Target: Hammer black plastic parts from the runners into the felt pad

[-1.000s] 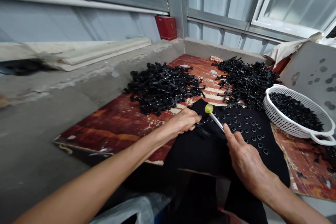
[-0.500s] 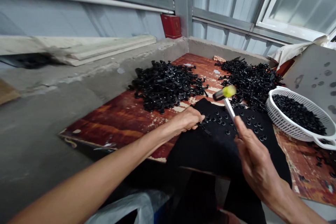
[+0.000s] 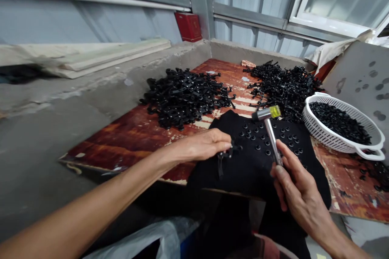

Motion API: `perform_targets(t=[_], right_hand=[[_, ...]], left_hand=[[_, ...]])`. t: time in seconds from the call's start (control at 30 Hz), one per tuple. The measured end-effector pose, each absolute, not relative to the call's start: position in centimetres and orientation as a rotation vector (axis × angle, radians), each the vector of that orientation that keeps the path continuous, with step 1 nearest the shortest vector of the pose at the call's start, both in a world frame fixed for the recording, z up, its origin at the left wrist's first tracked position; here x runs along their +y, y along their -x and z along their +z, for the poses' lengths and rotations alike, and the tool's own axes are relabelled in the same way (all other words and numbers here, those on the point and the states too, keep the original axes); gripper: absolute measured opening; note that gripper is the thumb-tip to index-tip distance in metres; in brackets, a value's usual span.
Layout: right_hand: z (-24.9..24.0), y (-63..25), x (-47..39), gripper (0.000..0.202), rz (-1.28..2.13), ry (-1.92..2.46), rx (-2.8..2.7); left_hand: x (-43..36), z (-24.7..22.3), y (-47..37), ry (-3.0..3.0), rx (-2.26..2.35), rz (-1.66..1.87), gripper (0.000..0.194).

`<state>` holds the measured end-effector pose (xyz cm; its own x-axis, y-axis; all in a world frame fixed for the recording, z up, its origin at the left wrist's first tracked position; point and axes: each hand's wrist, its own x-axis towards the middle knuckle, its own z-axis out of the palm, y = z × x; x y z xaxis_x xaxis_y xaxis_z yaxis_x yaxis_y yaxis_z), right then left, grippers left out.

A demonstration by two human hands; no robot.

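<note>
My right hand [image 3: 299,190] is closed round the metal handle of a small mallet [image 3: 272,137]. The mallet's head, yellow at one end and dark at the other, is raised over a black cloth [image 3: 240,174]. Pinched in my left hand [image 3: 209,144] is a small black part with a strip hanging down [image 3: 221,166], just above the cloth's left side; its exact kind is unclear. Several small round black pieces [image 3: 257,147] lie spread on the cloth between my hands.
A heap of black strap-like parts [image 3: 188,97] lies left on the worn red-brown board [image 3: 115,141], another heap [image 3: 282,85] at the back right. A white basket [image 3: 337,143] holding small black pieces stands at the right. A concrete ledge [image 3: 100,93] borders the left; a plastic bag [image 3: 164,230] hangs below.
My left hand has drawn back slightly towards me and left, lifting a black part off the cloth. The mallet remains raised in my right hand. The view has shifted a little.
</note>
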<state>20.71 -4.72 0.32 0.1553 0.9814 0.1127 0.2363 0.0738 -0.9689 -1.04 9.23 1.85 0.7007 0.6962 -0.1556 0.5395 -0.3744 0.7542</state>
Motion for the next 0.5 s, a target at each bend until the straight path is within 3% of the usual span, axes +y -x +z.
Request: perform_targets(t=[0.3, 0.5], right_hand=[[-0.1, -19.3, -1.3, 0.041, 1.356, 1.276, -1.181], [-0.4, -18.6, -1.3, 0.040, 1.320, 1.239, -1.123]], left_hand=[[5.6, 3.7, -1.5, -2.316, 0.577, 0.045, 0.024], [6.6, 3.0, -0.9, -2.122, 0.661, 0.081, 0.026]])
